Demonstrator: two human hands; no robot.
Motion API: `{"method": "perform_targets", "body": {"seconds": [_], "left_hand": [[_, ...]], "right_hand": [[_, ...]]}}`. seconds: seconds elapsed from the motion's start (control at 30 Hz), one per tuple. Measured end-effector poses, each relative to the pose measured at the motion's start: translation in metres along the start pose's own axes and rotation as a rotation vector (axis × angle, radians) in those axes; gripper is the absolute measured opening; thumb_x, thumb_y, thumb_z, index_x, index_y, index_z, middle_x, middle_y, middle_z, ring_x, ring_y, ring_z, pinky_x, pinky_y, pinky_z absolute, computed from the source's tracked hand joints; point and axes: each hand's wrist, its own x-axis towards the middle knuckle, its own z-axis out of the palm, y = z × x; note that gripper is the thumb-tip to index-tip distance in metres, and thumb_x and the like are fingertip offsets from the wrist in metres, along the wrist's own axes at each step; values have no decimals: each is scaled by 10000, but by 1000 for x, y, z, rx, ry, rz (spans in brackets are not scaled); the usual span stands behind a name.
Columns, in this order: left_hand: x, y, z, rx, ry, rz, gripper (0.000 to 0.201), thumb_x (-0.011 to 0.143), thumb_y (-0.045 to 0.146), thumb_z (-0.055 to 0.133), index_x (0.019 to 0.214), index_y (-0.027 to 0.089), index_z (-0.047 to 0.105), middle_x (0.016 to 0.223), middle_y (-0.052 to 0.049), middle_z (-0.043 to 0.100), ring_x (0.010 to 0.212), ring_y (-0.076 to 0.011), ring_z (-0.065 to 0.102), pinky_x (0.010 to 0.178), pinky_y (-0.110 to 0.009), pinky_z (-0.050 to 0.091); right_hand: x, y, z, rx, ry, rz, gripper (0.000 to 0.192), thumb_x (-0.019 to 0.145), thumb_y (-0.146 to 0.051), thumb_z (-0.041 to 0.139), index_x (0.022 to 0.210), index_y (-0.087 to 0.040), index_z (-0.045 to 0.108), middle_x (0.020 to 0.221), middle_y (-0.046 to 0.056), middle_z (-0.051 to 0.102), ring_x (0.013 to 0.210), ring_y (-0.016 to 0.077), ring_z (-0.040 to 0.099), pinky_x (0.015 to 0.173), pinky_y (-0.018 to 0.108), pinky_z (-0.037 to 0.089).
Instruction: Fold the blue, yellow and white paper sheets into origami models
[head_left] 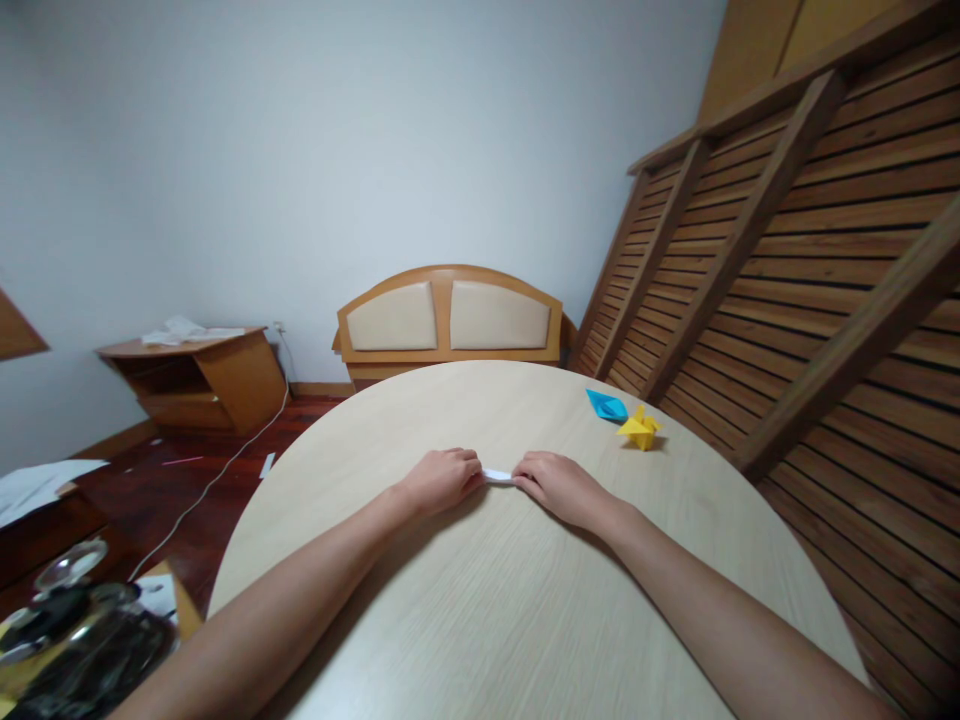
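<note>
A narrow strip of folded white paper [498, 477] lies low over the round table, its middle showing between my hands. My left hand [444, 478] grips its left end with the fingers closed. At the other end, my right hand [556, 484] pinches the paper between thumb and fingers. Both hands rest on or just above the tabletop, and they hide the ends of the strip. To the right of my right hand stands a yellow origami figure [640, 430], with a blue folded paper boat [607, 406] just behind it.
The pale round table [480, 620] fills the foreground. Slatted wooden panels [750, 260] lean close along its right edge. Beyond the far edge is a padded headboard [450, 355]. On the left are a low cabinet [247, 385], a white cable [217, 478] and a cluttered box [97, 640].
</note>
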Motion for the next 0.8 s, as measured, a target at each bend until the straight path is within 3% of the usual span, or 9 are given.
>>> {"method": "perform_targets", "body": {"seconds": [0.33,0.47,0.53,0.6,0.7,0.8], "left_hand": [[-10,-40,-7,-194,-21,-28,367,1016,331,379,944,170,701,993,-72,693,874,-175,648,775,-263,483],[-8,-46,-3,-97,15,-114,294,978,319,443,964,156,688,1025,-102,683,945,-219,639,827,-318,506],[-7,-39,-3,-23,132,-149,243,937,284,512,1083,147,648,1146,-130,656,1085,-262,600,923,-382,492],[-5,-22,-4,-11,238,-89,334,919,224,523,1244,159,565,1353,-137,562,1243,-268,517,1037,-418,431],[-3,15,-2,-97,188,89,403,973,217,418,1371,185,469,1461,-104,492,1316,-224,474,1112,-390,370],[-2,43,7,-164,60,117,543,1015,407,341,1501,167,308,1568,-129,346,1453,-265,304,1195,-472,223]], "right_hand": [[0,8,3,136,3,168,223,922,-302,570,878,-179,751,896,83,747,810,204,661,713,278,427],[2,13,5,213,8,197,243,905,-329,575,848,-171,751,833,76,742,739,195,641,646,271,398],[3,16,6,258,-6,201,256,900,-337,571,832,-163,748,785,65,734,687,182,622,605,263,375],[4,17,7,281,-18,207,272,894,-349,570,809,-154,740,743,53,721,652,172,600,577,255,354],[6,18,9,287,-20,205,292,892,-338,551,771,-138,726,711,44,704,646,162,583,574,243,345],[6,21,11,291,-9,202,310,895,-313,523,750,-119,717,700,44,693,654,154,579,593,235,355]]}}
